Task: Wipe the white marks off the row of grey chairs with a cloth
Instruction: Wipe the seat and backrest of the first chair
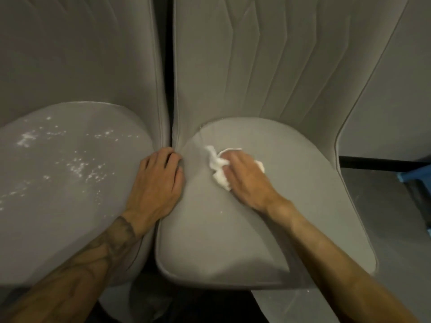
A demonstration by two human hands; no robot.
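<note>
Grey chairs point(210, 66) sat abreast, right grip point(245, 176) clutching the cloth point(218, 169) onto the seat point(221, 229), left grip point(158, 180) empty and flat beside it, likely bracing.

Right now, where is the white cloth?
In the head view, the white cloth is bunched under the right hand on the seat of the right chair, just right of the left hand.

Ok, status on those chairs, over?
Right hand holds cloth, pressed to right seat. Left hand rests on that seat's left edge. Right seat looks nearly clean; left seat speckled with white marks. Nothing in the way.
</note>
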